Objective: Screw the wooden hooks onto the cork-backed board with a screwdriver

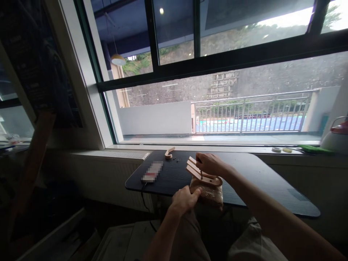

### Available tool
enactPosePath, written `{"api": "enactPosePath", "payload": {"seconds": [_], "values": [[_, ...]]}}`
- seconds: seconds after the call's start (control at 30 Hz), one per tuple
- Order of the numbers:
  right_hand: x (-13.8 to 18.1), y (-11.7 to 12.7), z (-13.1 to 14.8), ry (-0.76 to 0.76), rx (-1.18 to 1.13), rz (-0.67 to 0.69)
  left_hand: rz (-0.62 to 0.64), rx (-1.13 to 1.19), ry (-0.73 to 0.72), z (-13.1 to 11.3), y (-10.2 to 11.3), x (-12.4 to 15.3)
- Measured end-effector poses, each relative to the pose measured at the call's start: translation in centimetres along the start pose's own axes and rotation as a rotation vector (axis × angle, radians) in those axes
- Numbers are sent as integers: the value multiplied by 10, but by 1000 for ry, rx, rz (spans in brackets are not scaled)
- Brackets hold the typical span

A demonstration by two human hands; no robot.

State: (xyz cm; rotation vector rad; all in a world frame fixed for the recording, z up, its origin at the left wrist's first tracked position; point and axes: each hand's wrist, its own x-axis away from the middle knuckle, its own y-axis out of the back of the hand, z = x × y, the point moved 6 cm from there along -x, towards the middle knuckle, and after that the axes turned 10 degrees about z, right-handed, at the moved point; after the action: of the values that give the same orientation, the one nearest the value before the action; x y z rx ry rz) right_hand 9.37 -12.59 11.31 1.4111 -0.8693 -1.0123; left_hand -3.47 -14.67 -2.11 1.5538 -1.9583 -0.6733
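Note:
My right hand (210,164) is closed on a thin dark tool whose tip stands upright on a light wooden piece (199,172) with parallel slats and a rounded end. That piece rests on a clear bag (210,194) at the near edge of the black table (261,181). My left hand (185,199) is at the table's near edge, fingers curled, thumb pressed against the bag. A second curved wooden piece (169,152) lies at the far side of the table with tiny dark bits beside it.
A flat phone-like object (152,171) with a cable lies on the table's left part. A large window fills the wall behind. On the sill at right sit tape rolls (281,149), a green cloth (312,148) and a white kettle (338,136).

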Motion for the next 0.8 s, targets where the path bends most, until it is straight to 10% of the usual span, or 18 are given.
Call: {"api": "enactPosePath", "payload": {"seconds": [0.3,0.8], "values": [[4,4,-21,36,-114,-49,48,593,10,8,-14,-9],[8,-24,-43,-42,-234,-143,-134,1182,-115,18,7,-101]]}}
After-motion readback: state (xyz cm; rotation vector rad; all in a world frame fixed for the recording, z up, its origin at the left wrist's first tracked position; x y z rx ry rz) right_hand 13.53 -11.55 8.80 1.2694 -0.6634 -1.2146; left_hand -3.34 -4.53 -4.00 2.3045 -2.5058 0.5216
